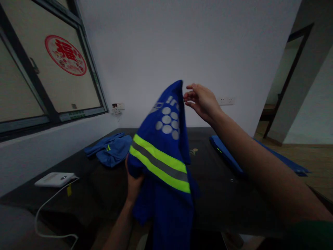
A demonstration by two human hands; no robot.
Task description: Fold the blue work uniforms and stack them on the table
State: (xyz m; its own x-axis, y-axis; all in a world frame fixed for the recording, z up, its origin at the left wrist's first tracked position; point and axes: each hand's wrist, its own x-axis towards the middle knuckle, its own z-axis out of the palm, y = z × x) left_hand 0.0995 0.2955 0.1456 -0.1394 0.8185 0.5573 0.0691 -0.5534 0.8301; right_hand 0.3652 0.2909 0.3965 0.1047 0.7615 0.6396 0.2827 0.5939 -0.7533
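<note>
A bright blue work garment (158, 163) is held up in front of me, with a yellow-and-grey reflective band and white printed dots and letters. It rises to a peak, and its lower part hangs down past the table edge. My left hand (134, 185) grips its left side from below, the fingers mostly hidden by cloth. My right hand (201, 100) is raised beside the peak, fingers curved and apart, with nothing visible between them. The fingertips come very close to the cloth's right edge.
On the dark table (104, 194) lie a crumpled blue garment (111, 149) at left, a white power bank (54, 179) with a cable, and a folded blue garment (225, 152) at right, partly behind my right arm. A wall with sockets (225, 101) stands behind.
</note>
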